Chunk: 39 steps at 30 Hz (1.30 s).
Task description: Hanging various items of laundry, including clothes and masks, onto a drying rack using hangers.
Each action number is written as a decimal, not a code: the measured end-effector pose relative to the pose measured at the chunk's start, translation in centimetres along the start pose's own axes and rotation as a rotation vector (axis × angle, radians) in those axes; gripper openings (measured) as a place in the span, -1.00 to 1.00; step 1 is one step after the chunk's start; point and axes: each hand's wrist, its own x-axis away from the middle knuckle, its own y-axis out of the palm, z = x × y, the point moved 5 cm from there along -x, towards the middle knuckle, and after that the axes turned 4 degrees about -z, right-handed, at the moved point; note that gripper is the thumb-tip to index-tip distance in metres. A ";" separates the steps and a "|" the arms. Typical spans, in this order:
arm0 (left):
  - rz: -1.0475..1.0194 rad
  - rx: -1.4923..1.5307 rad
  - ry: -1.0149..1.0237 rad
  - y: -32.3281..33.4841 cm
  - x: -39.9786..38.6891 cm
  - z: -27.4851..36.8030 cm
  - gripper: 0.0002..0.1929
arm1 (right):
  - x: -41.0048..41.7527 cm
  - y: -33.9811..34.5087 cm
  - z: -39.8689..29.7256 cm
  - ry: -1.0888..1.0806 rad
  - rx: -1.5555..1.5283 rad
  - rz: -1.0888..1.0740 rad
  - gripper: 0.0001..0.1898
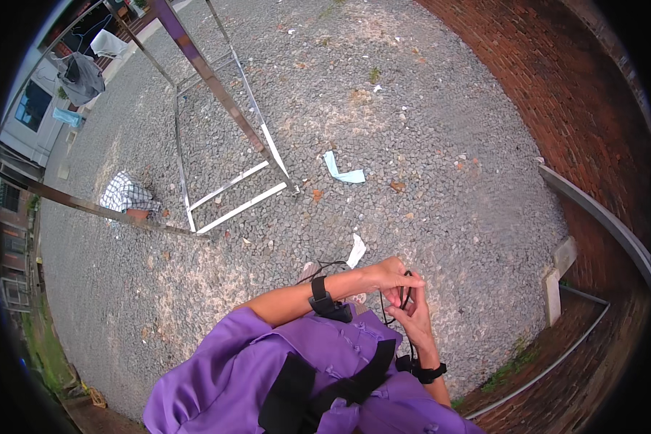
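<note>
Both my hands are close together in front of my body, low in the view. My left hand (395,279) holds a loop of thin black cord (409,293) between thumb and fingers. Just below it, my right hand (415,320) has its fingers on the same cord. More cord hangs beside the hands, and a length runs left past my left forearm. Each wrist wears a black strap (321,298) with a small device. A white scrap (357,250) lies on the gravel beyond my left hand.
A metal frame (242,223) stands on the gravel, with garments hanging upper left (81,78). A checked cloth (127,192) covers something at left. A light blue strip (344,174) lies ahead. A brick wall (512,59), concrete blocks (552,298) and a bent pipe (559,355) are at right.
</note>
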 end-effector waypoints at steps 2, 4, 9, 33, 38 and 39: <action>0.088 0.091 0.000 -1.0 -0.3 -1.1 -0.47 | -0.1 -0.5 0.8 0.070 -0.034 -0.012 -0.11; 0.010 0.117 -0.026 -1.3 -0.1 -0.5 -0.46 | -0.2 -0.6 0.7 0.123 -0.047 0.050 -0.22; -0.193 0.031 0.052 -3.6 -1.8 -1.2 -0.45 | -0.6 -6.0 0.0 0.224 0.085 0.290 -0.41; -0.487 -0.560 0.011 -19.1 -0.2 2.6 -0.48 | -8.3 -0.2 0.6 0.831 0.037 -0.037 -0.53; -0.475 -1.046 -0.038 -16.7 -3.8 7.4 -0.39 | -14.7 -1.8 -1.9 0.827 0.057 -0.063 -0.57; -0.439 -1.087 -0.080 -16.5 -4.8 8.1 -0.36 | -16.1 -2.6 -2.2 0.872 0.070 -0.056 -0.59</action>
